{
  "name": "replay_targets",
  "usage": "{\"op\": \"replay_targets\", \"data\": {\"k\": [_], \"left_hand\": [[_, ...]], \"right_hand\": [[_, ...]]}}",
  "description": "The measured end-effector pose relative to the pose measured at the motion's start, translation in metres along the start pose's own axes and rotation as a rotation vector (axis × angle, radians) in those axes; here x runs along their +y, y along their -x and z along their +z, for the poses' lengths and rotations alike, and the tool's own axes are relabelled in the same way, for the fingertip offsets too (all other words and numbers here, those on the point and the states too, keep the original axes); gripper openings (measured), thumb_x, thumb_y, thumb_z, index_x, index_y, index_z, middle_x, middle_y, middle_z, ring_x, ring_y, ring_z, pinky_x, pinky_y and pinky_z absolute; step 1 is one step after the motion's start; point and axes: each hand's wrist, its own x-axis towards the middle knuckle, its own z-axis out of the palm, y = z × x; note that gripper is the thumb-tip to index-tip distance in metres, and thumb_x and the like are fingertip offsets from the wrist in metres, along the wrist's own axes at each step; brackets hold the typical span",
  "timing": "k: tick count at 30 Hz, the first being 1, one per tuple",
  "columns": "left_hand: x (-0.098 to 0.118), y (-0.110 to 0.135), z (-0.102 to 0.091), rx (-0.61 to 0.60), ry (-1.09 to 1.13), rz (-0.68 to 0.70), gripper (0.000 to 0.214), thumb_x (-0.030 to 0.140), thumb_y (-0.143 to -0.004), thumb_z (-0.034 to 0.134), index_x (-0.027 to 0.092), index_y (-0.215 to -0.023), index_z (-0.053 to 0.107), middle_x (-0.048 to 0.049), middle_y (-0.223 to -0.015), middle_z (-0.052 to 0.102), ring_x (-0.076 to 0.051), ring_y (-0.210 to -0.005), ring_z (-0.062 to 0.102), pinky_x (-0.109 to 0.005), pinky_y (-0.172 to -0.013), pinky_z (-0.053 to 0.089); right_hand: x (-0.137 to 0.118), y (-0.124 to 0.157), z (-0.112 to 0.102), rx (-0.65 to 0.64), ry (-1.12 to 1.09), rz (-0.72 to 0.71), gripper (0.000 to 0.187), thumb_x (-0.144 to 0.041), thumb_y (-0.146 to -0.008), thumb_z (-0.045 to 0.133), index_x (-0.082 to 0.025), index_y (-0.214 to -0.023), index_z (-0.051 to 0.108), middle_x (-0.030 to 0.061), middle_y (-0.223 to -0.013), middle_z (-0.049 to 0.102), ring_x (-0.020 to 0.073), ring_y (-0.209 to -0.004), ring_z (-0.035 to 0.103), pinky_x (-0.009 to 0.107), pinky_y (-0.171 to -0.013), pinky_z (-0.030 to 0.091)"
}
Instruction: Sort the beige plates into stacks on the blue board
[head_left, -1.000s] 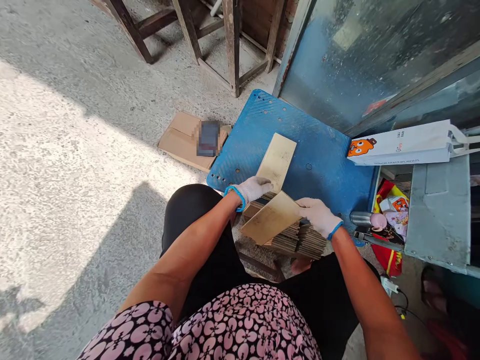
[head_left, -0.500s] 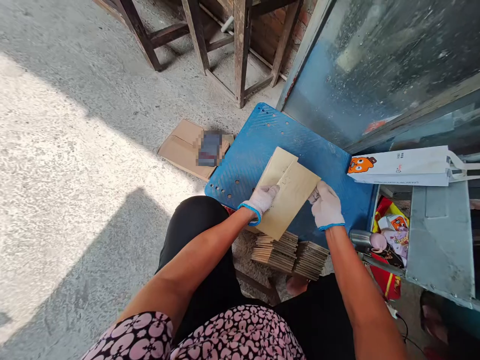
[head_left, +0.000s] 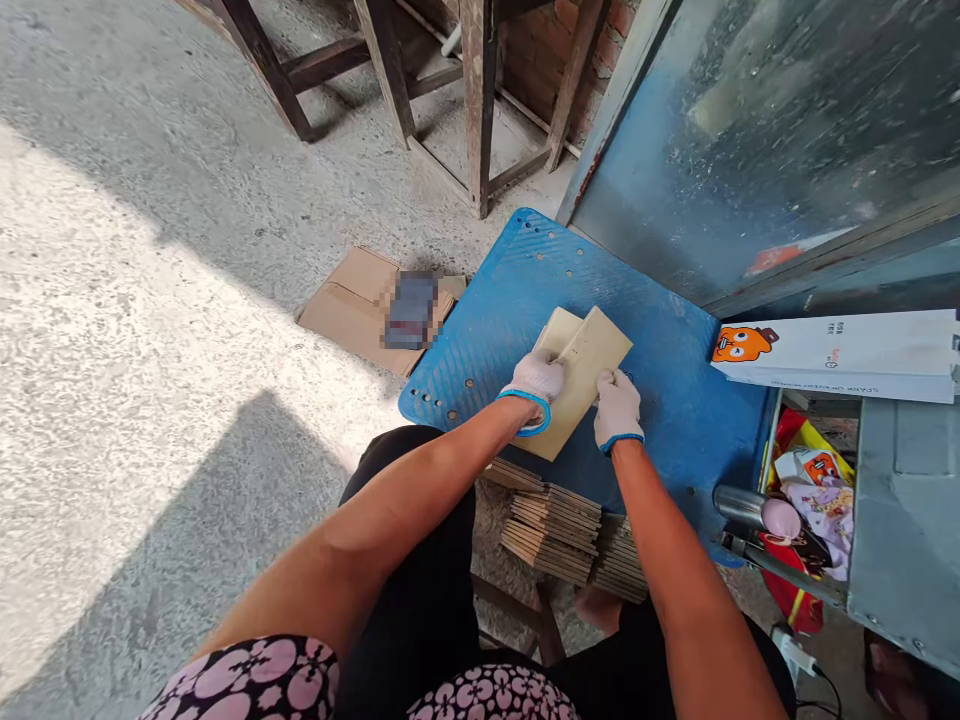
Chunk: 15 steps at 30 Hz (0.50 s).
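My left hand [head_left: 537, 380], in a white knit glove with a blue cuff, is closed on the left side of a thin, pale wooden board [head_left: 586, 385]. Gloved the same way, my right hand [head_left: 619, 408] pinches that board's right edge. Another pale board [head_left: 559, 328] lies partly behind it, beside my left fingers; whether more are layered there I cannot tell. Both boards are over a blue tabletop [head_left: 667, 400] with small holes near its corners. Below its near edge, stacked thin wooden boards [head_left: 553, 535] sit close to my knees.
Flattened cardboard [head_left: 345, 300] lies on the floor at the left, with a blurred dark object on it. A white paper bag [head_left: 840, 350] rests at the right, above a metal cup [head_left: 739, 505] and colourful wrappers [head_left: 817, 480]. Wooden stool legs [head_left: 478, 110] stand beyond the table.
My right hand has moved left and lower along the board's right edge, closer to my left hand. The front board now looks narrower and more turned. The view has shifted slightly.
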Motion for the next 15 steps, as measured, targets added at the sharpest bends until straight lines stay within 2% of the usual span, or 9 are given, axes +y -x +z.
{"op": "replay_targets", "data": {"k": [3,6,9,13,15], "left_hand": [[0.003,-0.006,0.002,-0.006,-0.039,0.037,0.043,0.016,-0.088,0.047,0.02,-0.128,0.063,-0.0045,-0.122,0.069,-0.017,-0.11,0.064,-0.02,-0.087,0.048],[0.008,-0.01,0.001,-0.003,-0.212,0.093,0.043,0.019,-0.088,0.047,0.021,-0.128,0.061,-0.0084,-0.122,0.068,-0.022,-0.114,0.062,-0.025,-0.09,0.048],[0.01,-0.013,-0.002,-0.018,-0.344,0.069,0.042,0.024,-0.088,0.048,0.021,-0.129,0.058,-0.0139,-0.123,0.065,-0.027,-0.109,0.064,-0.03,-0.086,0.05],[0.005,-0.019,-0.001,-0.058,-0.428,0.008,0.051,0.031,-0.086,0.053,0.019,-0.136,0.049,-0.018,-0.129,0.055,-0.028,-0.108,0.064,-0.03,-0.084,0.05],[0.001,-0.023,0.001,-0.064,-0.47,-0.005,0.052,0.034,-0.085,0.056,0.017,-0.133,0.05,-0.0185,-0.129,0.054,-0.028,-0.11,0.062,-0.031,-0.087,0.049]], "right_hand": [[-0.006,-0.01,0.004,0.026,0.072,-0.021,0.027,-0.042,-0.071,0.052,-0.017,-0.079,0.059,-0.0064,-0.064,0.05,0.0081,-0.059,0.041,0.02,-0.05,0.03],[-0.01,-0.018,0.007,0.042,0.172,-0.033,0.025,-0.041,-0.072,0.051,-0.017,-0.075,0.057,-0.0076,-0.059,0.04,0.0078,-0.056,0.032,0.021,-0.048,0.024],[-0.005,-0.025,0.009,0.048,0.248,-0.031,0.024,-0.041,-0.075,0.05,-0.018,-0.071,0.055,-0.0082,-0.056,0.032,0.0082,-0.055,0.026,0.023,-0.047,0.02],[0.009,-0.031,0.011,0.026,0.339,-0.037,0.025,-0.041,-0.075,0.05,-0.018,-0.071,0.057,-0.0077,-0.057,0.036,0.0089,-0.056,0.029,0.023,-0.048,0.021],[0.013,-0.034,0.012,0.014,0.354,-0.036,0.026,-0.042,-0.074,0.05,-0.018,-0.073,0.06,-0.0071,-0.059,0.041,0.0093,-0.056,0.032,0.023,-0.049,0.023]]}}
